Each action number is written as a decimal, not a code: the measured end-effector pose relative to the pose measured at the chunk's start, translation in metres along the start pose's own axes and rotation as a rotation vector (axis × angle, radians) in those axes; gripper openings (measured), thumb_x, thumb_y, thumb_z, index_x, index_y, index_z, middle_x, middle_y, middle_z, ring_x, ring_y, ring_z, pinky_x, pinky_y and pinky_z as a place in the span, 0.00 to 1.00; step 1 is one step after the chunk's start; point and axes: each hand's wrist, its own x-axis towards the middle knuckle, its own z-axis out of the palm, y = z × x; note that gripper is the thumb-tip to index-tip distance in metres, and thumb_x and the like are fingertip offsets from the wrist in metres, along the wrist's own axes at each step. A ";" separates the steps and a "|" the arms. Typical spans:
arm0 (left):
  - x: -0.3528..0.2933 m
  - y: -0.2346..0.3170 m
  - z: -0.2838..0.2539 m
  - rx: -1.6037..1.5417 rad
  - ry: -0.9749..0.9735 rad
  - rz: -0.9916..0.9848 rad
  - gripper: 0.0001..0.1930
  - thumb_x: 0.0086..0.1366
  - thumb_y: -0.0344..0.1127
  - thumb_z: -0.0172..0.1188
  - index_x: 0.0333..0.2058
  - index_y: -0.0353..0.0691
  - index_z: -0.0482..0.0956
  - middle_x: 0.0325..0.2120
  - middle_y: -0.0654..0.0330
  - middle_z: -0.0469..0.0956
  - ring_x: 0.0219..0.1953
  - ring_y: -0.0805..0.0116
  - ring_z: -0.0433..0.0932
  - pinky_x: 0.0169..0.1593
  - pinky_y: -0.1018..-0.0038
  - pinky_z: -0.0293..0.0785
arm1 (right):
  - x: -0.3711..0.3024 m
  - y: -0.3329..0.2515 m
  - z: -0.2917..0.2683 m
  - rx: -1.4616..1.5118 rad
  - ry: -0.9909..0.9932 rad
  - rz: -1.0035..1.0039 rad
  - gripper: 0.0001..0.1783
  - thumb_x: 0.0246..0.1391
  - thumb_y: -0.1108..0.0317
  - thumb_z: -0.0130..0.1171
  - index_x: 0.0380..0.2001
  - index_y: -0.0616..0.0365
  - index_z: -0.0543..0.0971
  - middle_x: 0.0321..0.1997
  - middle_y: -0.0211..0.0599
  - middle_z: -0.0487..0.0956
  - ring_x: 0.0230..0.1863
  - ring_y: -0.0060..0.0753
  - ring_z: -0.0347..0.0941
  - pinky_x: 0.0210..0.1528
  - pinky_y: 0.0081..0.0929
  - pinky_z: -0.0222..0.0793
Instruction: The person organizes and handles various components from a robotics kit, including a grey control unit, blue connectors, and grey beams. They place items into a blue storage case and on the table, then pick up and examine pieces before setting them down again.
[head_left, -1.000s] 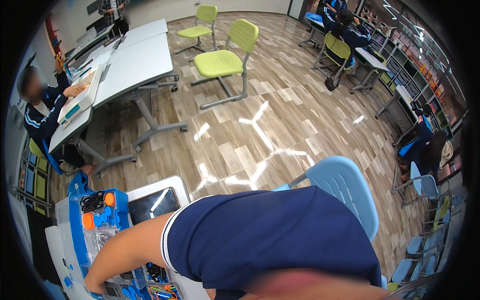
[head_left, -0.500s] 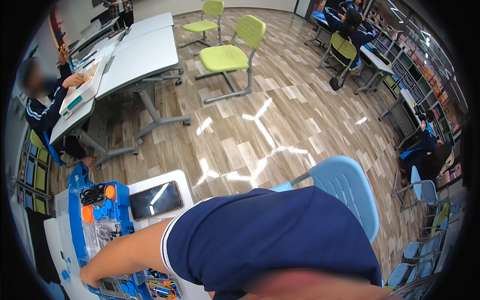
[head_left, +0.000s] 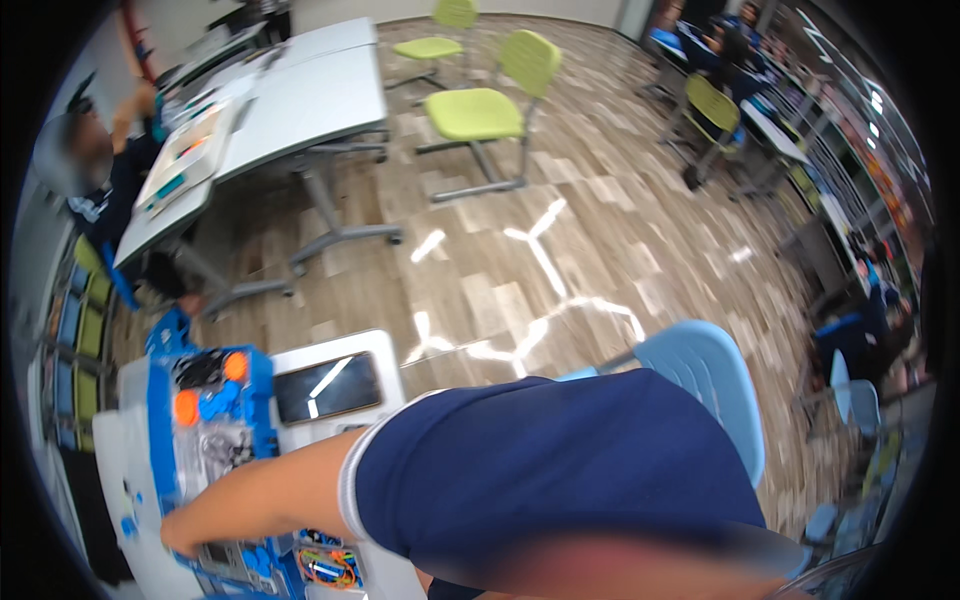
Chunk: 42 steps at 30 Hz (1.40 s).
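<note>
My left arm, in a navy short sleeve with a white hem, stretches out to the lower left. My left hand (head_left: 183,532) rests at the near end of a blue parts box (head_left: 160,440) that holds orange and blue pieces and clear compartments. Blur hides whether the fingers grip anything. A dark tablet (head_left: 328,387) lies on the white table (head_left: 385,350) just right of the box. Coloured wire coils (head_left: 325,570) sit under my forearm. My right hand is out of view.
A light blue chair (head_left: 700,375) stands behind my shoulder. Grey tables (head_left: 300,100) and green chairs (head_left: 480,110) fill the wood floor beyond. One person sits at the far left table (head_left: 95,190), and others sit at the right (head_left: 860,330).
The view has swung a little. My left hand has crept slightly up along the near end of the blue box and stays on it.
</note>
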 end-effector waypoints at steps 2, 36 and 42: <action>-0.004 0.000 0.000 -0.033 0.009 0.015 0.20 0.78 0.44 0.51 0.60 0.40 0.75 0.54 0.58 0.80 0.53 0.70 0.80 0.54 0.75 0.78 | -0.006 0.000 0.004 0.111 0.046 0.052 0.14 0.38 0.69 0.69 0.33 0.58 0.89 0.41 0.53 0.86 0.47 0.52 0.84 0.47 0.44 0.80; 0.002 -0.018 0.023 -0.261 -0.309 0.186 0.21 0.80 0.53 0.45 0.45 0.40 0.76 0.50 0.58 0.83 0.50 0.76 0.78 0.55 0.75 0.75 | -0.016 0.059 -0.027 0.172 -0.077 -0.140 0.12 0.45 0.64 0.71 0.34 0.54 0.89 0.32 0.41 0.86 0.34 0.36 0.80 0.44 0.34 0.75; -0.004 -0.013 0.022 -0.279 -0.299 0.177 0.21 0.80 0.53 0.45 0.44 0.41 0.75 0.50 0.58 0.83 0.50 0.76 0.79 0.55 0.75 0.76 | -0.010 0.055 -0.029 0.086 -0.124 -0.183 0.06 0.40 0.72 0.63 0.21 0.54 0.88 0.21 0.38 0.83 0.22 0.33 0.76 0.31 0.34 0.73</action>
